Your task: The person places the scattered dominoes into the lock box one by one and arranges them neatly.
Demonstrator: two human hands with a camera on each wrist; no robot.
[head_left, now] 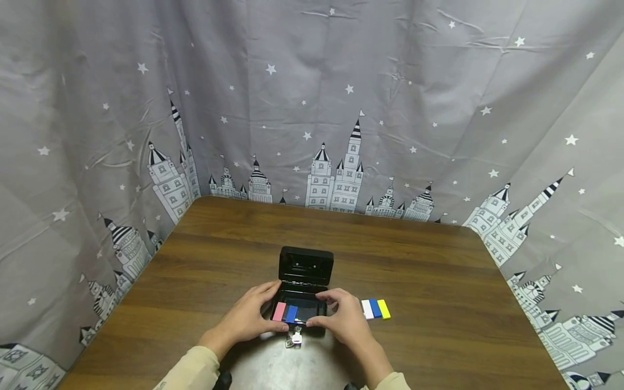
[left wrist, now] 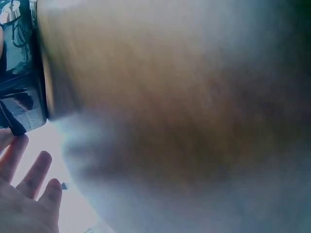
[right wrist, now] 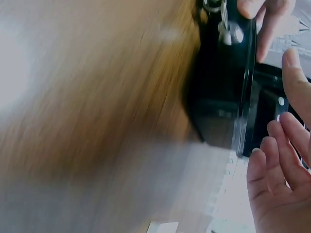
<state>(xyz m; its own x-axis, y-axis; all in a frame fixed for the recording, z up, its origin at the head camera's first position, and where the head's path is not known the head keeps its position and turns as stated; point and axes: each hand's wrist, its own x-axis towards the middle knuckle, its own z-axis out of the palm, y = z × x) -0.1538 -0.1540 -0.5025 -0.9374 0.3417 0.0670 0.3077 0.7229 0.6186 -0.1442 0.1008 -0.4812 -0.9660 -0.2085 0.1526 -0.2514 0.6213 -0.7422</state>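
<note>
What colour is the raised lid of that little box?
The lid is black; it shows best in the head view.

1. Left sleeve (head_left: 192,368): cream, long; faint mark low down, too small to read.
2. Right sleeve (head_left: 392,381): same cream; mostly cut off by frame edge.
3. Left hand (head_left: 248,314), right hand (head_left: 343,319): bare.
4. Black piece (head_left: 222,381) beside left sleeve: rounded, partly visible.

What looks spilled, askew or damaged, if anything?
Nothing stands out. The box is open, with the pink piece and a blue piece inside; the white piece, other blue piece and yellow piece sit side by side on the table; keys hang at the box's front.
</note>
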